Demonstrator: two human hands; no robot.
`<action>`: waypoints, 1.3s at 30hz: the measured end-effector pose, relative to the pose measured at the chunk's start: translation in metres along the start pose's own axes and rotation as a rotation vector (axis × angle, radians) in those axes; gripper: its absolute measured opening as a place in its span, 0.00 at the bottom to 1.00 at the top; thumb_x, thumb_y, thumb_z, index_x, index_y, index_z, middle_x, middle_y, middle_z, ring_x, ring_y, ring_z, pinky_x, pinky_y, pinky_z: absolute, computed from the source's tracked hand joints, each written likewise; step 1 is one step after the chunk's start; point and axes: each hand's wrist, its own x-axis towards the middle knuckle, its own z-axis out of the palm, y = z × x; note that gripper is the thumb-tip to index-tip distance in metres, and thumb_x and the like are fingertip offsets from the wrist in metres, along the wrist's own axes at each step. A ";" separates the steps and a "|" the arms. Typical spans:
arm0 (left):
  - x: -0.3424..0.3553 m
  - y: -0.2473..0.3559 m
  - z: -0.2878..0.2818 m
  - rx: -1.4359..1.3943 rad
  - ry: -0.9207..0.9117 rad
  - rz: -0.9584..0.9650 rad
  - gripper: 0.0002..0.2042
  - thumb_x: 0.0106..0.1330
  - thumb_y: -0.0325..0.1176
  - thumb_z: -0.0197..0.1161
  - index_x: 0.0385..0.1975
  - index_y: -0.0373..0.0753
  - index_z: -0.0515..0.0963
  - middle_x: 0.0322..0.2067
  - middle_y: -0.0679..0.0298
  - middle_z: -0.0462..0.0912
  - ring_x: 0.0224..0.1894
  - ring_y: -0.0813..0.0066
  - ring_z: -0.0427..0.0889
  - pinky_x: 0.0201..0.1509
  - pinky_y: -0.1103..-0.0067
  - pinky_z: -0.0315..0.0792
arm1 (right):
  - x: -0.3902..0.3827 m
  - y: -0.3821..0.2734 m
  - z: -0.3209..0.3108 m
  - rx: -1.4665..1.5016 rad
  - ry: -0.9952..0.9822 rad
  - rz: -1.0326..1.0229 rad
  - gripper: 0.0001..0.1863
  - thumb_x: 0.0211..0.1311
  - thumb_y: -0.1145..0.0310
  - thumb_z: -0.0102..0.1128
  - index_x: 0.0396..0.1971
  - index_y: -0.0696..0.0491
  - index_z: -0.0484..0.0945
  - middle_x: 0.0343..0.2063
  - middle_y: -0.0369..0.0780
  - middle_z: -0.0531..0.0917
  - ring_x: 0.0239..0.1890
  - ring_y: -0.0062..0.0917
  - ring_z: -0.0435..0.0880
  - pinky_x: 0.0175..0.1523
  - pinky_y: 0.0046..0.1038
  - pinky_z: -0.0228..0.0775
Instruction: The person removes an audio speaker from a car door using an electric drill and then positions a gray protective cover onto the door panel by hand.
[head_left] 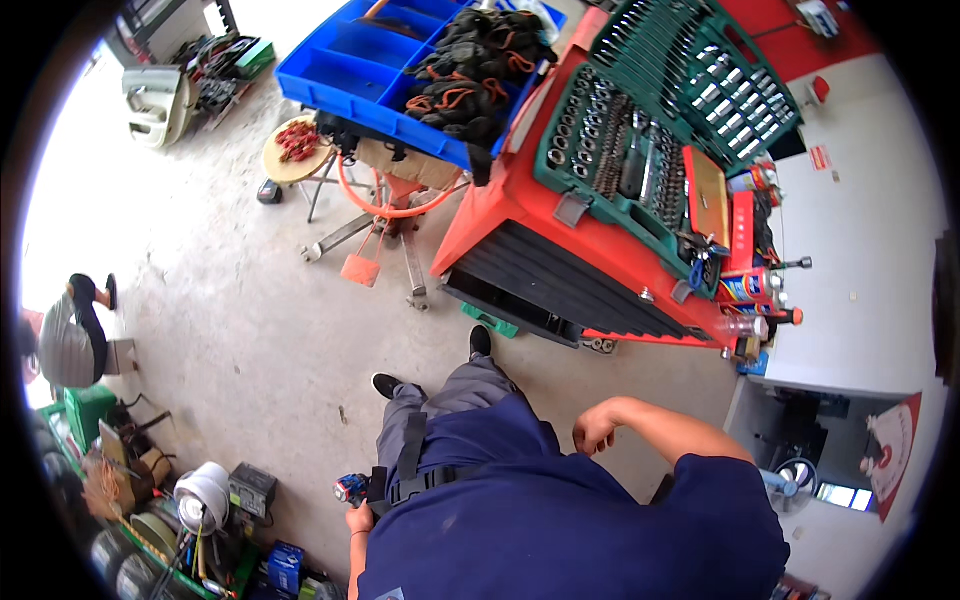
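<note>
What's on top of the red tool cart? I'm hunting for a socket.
On the red tool cart lies an open green socket set with sockets and wrenches. The cart's top beneath it is covered.

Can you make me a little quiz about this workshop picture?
1. True or false: the left hand holds a small tool.
2. What colour is the tool cart that carries the green socket tray? A) red B) yellow C) white
3. Fill in: the right hand is loosely curled and holds ____.

Key: 1 true; 2 A; 3 nothing
</note>
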 end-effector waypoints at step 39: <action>-0.218 0.108 0.081 0.569 -0.002 -0.011 0.22 0.51 0.45 0.67 0.35 0.30 0.83 0.31 0.41 0.84 0.39 0.48 0.86 0.47 0.64 0.76 | 0.231 0.236 -0.110 0.148 0.922 -0.253 0.18 0.61 0.64 0.57 0.49 0.56 0.81 0.44 0.45 0.86 0.49 0.35 0.85 0.54 0.33 0.74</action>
